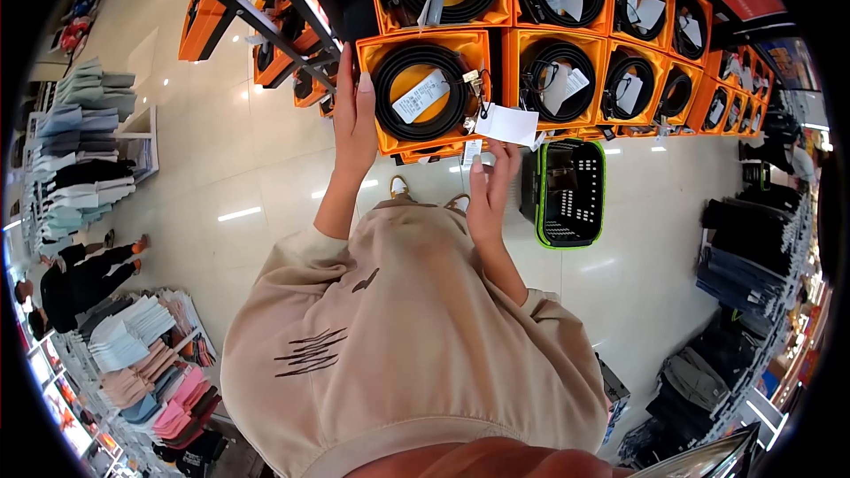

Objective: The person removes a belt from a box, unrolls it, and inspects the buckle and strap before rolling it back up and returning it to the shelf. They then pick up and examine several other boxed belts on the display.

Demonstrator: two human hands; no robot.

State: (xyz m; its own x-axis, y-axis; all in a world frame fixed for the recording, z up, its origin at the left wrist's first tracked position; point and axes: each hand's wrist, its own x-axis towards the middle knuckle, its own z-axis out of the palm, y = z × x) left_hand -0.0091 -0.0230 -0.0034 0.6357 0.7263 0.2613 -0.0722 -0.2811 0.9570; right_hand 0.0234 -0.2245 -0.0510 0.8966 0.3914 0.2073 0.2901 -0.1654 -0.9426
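- While I stand at the shelf, my left hand (355,119) lies flat against the left side of an orange box (431,93), fingers straight and pressed on its edge, steadying it and not closed round anything.
- My right hand (490,190) is below the box's right corner; its fingertips pinch the lower edge of a white tag (506,124) that hangs from the coiled black belt (423,93) inside.
- Tilted towards me, the box sits at the near left of a row of like boxes (556,71), each holding a coiled belt, running off to the right.
- As I judge it, the belt is not yet out: it lies wound in its box with the paper label across it, and only the tag has been lifted clear for reading.
- A green basket (567,190) stands on the floor just right of my right hand, nothing of mine in it that I can make out.
- Folded clothes (142,363) lie far off to the left.
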